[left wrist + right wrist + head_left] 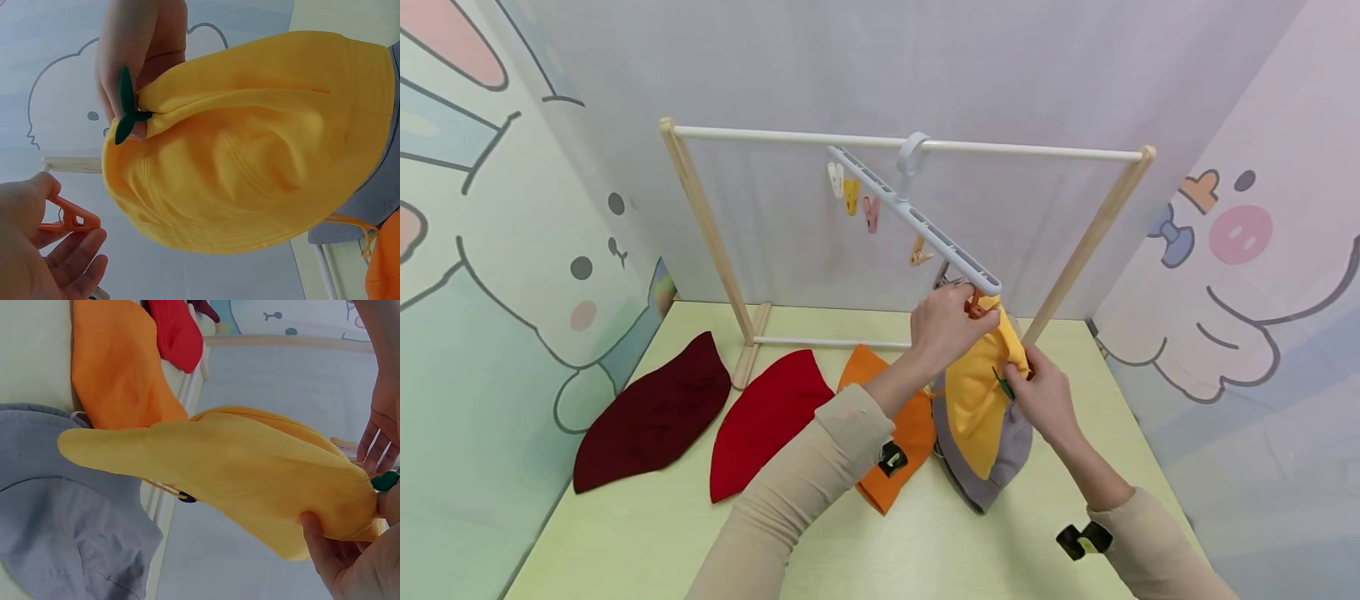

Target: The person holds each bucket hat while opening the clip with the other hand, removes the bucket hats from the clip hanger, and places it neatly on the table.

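Observation:
My left hand [942, 327] pinches an orange clothespin [76, 220] at the near end of a pale blue clip hanger [917, 218]. A yellow bucket hat [976, 400] with a green leaf-shaped sprout [128, 112] hangs folded from my right hand [1047, 396], which grips it beside the sprout. In the left wrist view the clothespin's tip is close to the hat's crown. A cord with a dark toggle [187, 497] dangles from the hat. Behind and below it lies a grey bucket hat [1013, 442].
The hanger hooks over a white rod [775, 136] on a wooden-sided rack [711, 225]. White [836, 179], yellow [851, 197], pink [871, 214] and peach [918, 252] clothespins hang from it. Maroon [655, 417], red [771, 421] and orange [917, 425] hats lie on the table [617, 542].

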{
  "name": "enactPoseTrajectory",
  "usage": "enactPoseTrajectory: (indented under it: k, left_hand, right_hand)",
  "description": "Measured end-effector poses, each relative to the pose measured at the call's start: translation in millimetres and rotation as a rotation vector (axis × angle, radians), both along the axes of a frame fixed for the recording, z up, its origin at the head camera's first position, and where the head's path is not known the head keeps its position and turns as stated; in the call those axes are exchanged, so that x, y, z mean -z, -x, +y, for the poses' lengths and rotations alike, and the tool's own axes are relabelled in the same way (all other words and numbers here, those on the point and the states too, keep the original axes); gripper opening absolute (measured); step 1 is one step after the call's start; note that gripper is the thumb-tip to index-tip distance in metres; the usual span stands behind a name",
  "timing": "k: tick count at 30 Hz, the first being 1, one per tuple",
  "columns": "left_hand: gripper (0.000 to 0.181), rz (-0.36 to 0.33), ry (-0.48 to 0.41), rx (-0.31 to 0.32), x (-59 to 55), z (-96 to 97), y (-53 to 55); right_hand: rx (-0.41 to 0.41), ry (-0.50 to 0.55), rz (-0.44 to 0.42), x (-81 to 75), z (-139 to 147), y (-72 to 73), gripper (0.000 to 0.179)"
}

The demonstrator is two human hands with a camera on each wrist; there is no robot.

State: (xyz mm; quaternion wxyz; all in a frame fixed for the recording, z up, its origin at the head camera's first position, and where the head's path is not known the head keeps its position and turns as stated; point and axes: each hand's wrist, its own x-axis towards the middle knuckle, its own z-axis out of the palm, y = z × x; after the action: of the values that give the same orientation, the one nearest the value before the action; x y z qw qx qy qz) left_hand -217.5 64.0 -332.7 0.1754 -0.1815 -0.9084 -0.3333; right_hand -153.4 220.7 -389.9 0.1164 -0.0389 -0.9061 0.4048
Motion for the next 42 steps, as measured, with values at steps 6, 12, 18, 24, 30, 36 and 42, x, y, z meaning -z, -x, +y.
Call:
enactPoseTrajectory:
  k: [6,12,18,24,30,36,42]
  left_hand:
    - [0.025,-0.019,0.022,0.002,-0.4,0.2,-0.1]
    - [0.027,-0.011,0.025,0.01,-0.5,-0.2,-1.2]
    - [0.027,0.0,0.025,0.014,-0.4,-1.1,-1.5]
    - [0.026,0.015,-0.005,0.024,1.0,-1.1,-0.9]
    - [0.024,0.021,-0.012,0.024,1.2,-0.8,-1.1]
    - [0.023,0.027,-0.008,0.02,1.1,-0.9,-1.4]
    - [0.023,0.034,-0.003,0.007,1.3,-1.0,-1.4]
  right_hand:
    - [0.009,0.014,0.001,-10.1,6.0,-2.2,0.031]
    - [0.023,0.028,0.006,-22.3,13.8,-5.5,0.036]
    - [0.023,0.034,0.01,-33.1,26.6,-8.7,0.041]
    - [0.027,0.018,0.028,-42.5,42.4,-13.6,0.042]
    - [0.053,0.021,0.023,-51.5,57.2,-19.4,0.047]
    - [0.097,0.007,0.005,-57.8,73.5,-26.0,0.048]
    - [0.1,0.074,0.009,-64.5,91.8,-30.3,0.05]
